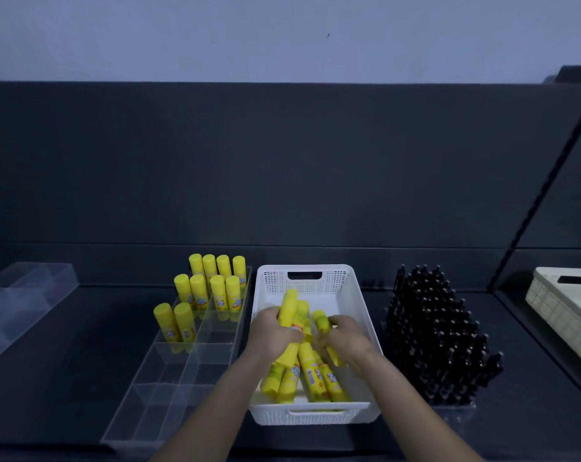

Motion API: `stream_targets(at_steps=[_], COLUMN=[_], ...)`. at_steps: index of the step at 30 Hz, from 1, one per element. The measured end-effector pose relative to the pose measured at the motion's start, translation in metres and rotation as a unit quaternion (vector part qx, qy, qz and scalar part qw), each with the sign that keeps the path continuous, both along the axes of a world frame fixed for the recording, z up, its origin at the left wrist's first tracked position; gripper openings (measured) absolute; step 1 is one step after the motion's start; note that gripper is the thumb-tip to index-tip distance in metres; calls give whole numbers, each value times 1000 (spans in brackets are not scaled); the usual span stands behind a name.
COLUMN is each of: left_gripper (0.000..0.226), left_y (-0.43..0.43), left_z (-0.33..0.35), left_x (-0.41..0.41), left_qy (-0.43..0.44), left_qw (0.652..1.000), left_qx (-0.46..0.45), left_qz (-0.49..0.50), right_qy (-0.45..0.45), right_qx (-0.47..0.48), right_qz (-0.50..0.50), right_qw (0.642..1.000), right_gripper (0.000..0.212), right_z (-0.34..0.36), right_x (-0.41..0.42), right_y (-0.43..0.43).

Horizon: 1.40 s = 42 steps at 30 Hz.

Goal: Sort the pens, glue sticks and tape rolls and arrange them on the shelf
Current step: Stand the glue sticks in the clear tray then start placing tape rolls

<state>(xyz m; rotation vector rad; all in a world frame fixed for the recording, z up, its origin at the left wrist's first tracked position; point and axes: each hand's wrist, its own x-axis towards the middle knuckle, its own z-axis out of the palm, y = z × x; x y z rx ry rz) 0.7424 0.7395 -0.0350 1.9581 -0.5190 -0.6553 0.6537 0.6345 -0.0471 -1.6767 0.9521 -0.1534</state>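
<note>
A white perforated basket (362, 315) sits in the middle of the dark shelf with several yellow glue sticks (310, 378) lying in it. My left hand (271, 331) grips a yellow glue stick (289, 306) that points up and away. My right hand (347, 335) grips another glue stick (320, 320) inside the basket. To the left, a clear divided organiser (182, 371) holds several glue sticks (201, 288) standing upright in its far compartments. On the right, many black pens (439, 335) stand upright in a dense block.
A second clear organiser (22, 295) lies at the far left. A pale basket (569, 301) sits at the right edge behind a dark divider (545, 181). The shelf's dark back wall (282, 161) rises behind everything.
</note>
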Motion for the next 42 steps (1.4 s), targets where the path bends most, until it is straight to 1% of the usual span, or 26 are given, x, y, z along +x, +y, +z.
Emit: stream_targets(at_steps=[2, 4, 7, 10, 12, 14, 16, 18, 20, 21, 24, 26, 28, 31, 34, 37, 39, 42], left_gripper=[15, 16, 21, 20, 19, 18, 19, 19, 18, 18, 18, 20, 22, 25, 26, 26, 27, 27], left_y=[8, 17, 38, 60, 75, 91, 108, 125, 140, 149, 175, 190, 201, 209, 214, 216, 216, 216], left_z=[9, 19, 32, 37, 36, 35, 34, 32, 30, 28, 20, 15, 11, 7, 5, 6, 6, 6], left_x=[0, 1, 3, 5, 8, 13, 21, 34, 48, 55, 77, 94, 105, 113, 116, 118, 118, 117], left_qy=[49, 85, 116, 96, 77, 69, 63, 54, 49, 48, 54, 54, 51, 56, 60, 59, 59, 63], left_qw=[996, 989, 979, 978, 978, 977, 976, 978, 979, 980, 982, 982, 983, 982, 980, 979, 978, 977], left_qx=[-70, -118, -167, -185, -190, -197, -200, -194, -192, -189, -180, -179, -177, -179, -189, -196, -198, -205], left_qz=[23, 28, 28, 29, 39, 49, 56, 55, 45, 40, 27, 21, 17, 7, 1, -2, -4, 5], right_qy=[-109, -187, -243, -287, -284, -236, -164, -109, -65, -51, -15, 38, 85, 132, 145, 117, 94, 72], right_qx=[71, 149, 209, 245, 257, 221, 159, 105, 27, -20, -163, -277, -337, -364, -388, -382, -375, -377], right_qz=[-47, -59, -28, 3, 34, 65, 90, 113, 124, 123, 123, 123, 109, 110, 123, 105, 94, 96], right_qw=[990, 969, 947, 926, 923, 944, 969, 982, 990, 991, 979, 952, 931, 916, 902, 910, 917, 919], right_gripper=[15, 15, 10, 11, 12, 14, 13, 9, 2, 5, 11, 19, 29, 36, 43, 46, 43, 37], right_z=[7, 12, 23, 38, 45, 50, 52, 54, 56, 57, 61, 61, 57, 41, 22, 14, 13, 9], right_x=[-5, -11, -19, -21, -19, -14, -6, 8, 25, 34, 63, 82, 100, 120, 130, 133, 133, 131], right_y=[6, 10, 19, 31, 40, 49, 58, 69, 81, 86, 101, 112, 123, 134, 139, 141, 141, 138])
